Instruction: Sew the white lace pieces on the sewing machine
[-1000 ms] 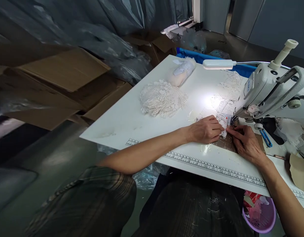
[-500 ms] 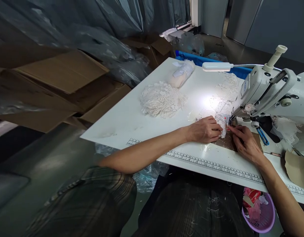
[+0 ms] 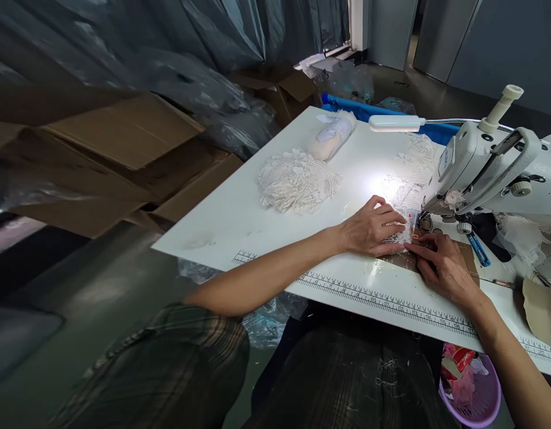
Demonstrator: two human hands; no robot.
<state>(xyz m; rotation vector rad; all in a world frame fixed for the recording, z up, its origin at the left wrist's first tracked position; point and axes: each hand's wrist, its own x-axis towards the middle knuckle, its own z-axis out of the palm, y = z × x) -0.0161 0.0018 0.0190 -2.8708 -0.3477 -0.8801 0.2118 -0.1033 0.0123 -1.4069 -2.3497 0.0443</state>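
White lace (image 3: 395, 238) lies at the front of the sewing machine's (image 3: 457, 167) presser foot, partly hidden under my fingers. My left hand (image 3: 374, 229) rests over it, fingers bent and the thumb along the near edge, holding the piece. From the right, my right hand (image 3: 445, 265) reaches in, its index fingertip at the lace's near corner beside my left thumb; its grip is closed there. Just left of the needle area is a clear guide plate with red marks (image 3: 415, 236). A brown sheet (image 3: 403, 260) covers the table under both hands.
A heap of white lace (image 3: 297, 182) and a wrapped roll (image 3: 333, 137) lie on the white table (image 3: 222, 235). More lace (image 3: 412, 158) trails behind the machine. A blue thread snipper (image 3: 479, 249) lies right. A purple basket (image 3: 492, 393) stands below; cardboard boxes (image 3: 123, 134) are left.
My right fingertips have moved left and nearer, from beside the presser foot to the lace's near corner. My left fingers have spread out more over the lace. The view has shifted slightly.
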